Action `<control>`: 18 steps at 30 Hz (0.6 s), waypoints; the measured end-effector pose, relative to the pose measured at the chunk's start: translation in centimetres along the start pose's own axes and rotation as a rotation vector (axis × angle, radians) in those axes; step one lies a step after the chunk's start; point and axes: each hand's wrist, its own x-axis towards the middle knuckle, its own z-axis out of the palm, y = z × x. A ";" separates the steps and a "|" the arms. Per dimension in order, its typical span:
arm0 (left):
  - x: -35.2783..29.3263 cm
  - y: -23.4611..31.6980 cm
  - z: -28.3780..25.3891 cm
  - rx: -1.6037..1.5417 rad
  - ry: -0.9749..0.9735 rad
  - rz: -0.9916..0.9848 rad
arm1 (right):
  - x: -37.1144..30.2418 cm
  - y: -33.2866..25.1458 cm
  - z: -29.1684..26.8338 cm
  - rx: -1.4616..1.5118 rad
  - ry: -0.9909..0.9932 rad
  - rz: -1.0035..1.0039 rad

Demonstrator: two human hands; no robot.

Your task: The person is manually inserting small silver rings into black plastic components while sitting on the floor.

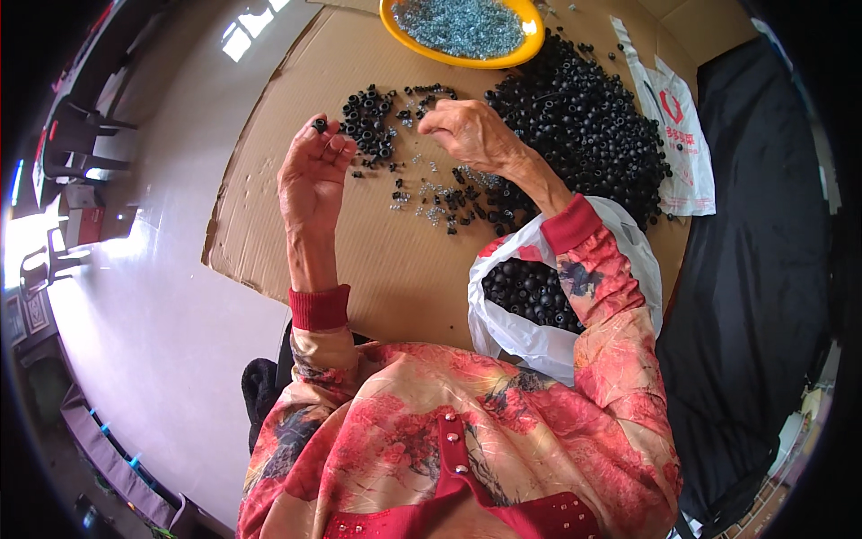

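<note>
small black ring-shaped part (319, 125), pinched at left fingertips, above cardboard

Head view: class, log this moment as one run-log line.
left hand: pinches small black ring | right hand: over loose screws, grip unclear | black ring pile | yellow bowl | white bag | cardboard

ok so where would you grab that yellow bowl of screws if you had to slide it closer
Grip the yellow bowl by its near rim, reaching from the person's side. That edge is bare, a raised lip standing clear of the cardboard sheet, and the silver screws heap in the middle. The big pile of black rings crowds its right side, so coming in slightly from the left looks easier.
</note>
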 end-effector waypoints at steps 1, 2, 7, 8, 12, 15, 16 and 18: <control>0.1 0.0 0.0 -0.002 0.002 0.005 | 0.5 -0.2 0.6 0.013 0.015 -0.030; 0.1 -0.1 0.0 -0.007 -0.010 -0.012 | 1.1 -0.3 1.2 0.026 0.030 -0.059; -0.1 -0.5 0.1 -0.001 0.006 -0.050 | 2.7 -0.2 2.7 -0.026 -0.093 -0.019; -0.1 -0.6 0.3 -0.003 0.006 -0.044 | 2.7 0.1 2.7 -0.028 -0.095 -0.025; -0.3 -0.8 0.4 0.003 0.005 -0.057 | 2.6 -0.2 2.6 -0.058 -0.092 -0.006; -0.2 -1.0 0.5 0.002 -0.004 -0.066 | 2.7 -0.5 2.9 -0.115 -0.107 -0.008; -0.2 -1.0 0.6 0.004 -0.006 -0.068 | 2.8 -0.6 2.9 -0.168 -0.132 0.001; -0.2 -1.1 0.6 0.006 -0.006 -0.075 | 2.9 -0.8 3.2 -0.179 -0.110 -0.026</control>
